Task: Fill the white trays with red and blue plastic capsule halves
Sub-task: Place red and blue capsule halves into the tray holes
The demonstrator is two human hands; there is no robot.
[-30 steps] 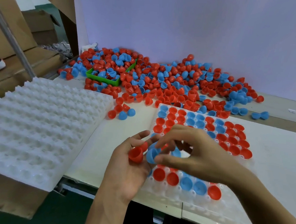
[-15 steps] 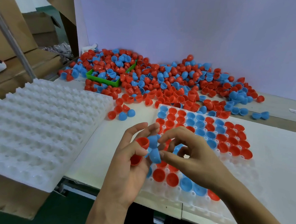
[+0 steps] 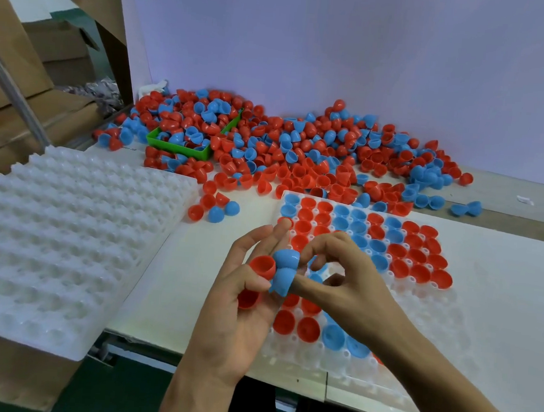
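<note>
While my left hand (image 3: 241,303) holds red halves (image 3: 261,266), right hand (image 3: 345,285) pinches blue half (image 3: 283,280); tray (image 3: 417,315) about half full, 5 o'clock corner empty.

Left hand (image 3: 241,303) cradles red halves (image 3: 261,267) while right hand (image 3: 349,285) pinches a blue half (image 3: 282,280) above the white tray (image 3: 417,319).

A pale lilac backboard (image 3: 371,58) stands behind the white tabletop (image 3: 500,286); brown cardboard boxes (image 3: 59,49) and a slanted metal bar (image 3: 14,91) sit left
</note>
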